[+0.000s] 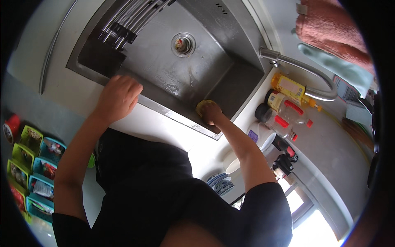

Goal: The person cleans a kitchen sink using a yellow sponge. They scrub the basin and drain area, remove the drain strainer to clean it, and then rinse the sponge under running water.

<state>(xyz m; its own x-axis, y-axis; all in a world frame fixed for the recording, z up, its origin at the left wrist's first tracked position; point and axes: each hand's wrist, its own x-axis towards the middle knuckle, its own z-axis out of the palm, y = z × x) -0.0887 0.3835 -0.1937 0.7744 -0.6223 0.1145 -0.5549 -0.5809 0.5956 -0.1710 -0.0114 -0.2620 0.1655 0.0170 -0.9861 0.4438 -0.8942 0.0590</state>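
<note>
My right hand (212, 113) is down in the near right corner of a stainless steel sink (160, 58), shut on a yellow sponge (202, 106). The fingers hide most of the sponge, which lies close to the sink's near wall. My left hand (120, 97) is curled at the near rim, left of the middle. Nothing shows in it, though its palm is hidden; I cannot tell whether it rests on the edge. Water drops and streaks mark the sink floor. Small red and pale scraps sit in the drain (183, 45).
A metal roll-up drying rack (132, 23) covers the sink's far left. The faucet (301, 63) arches over the right counter, beside a yellow liquid bottle (288, 86) and two clear red-handled bottles (273, 119). Bowls (220, 183) are stacked behind my right arm; colored baskets (41, 168) stand left.
</note>
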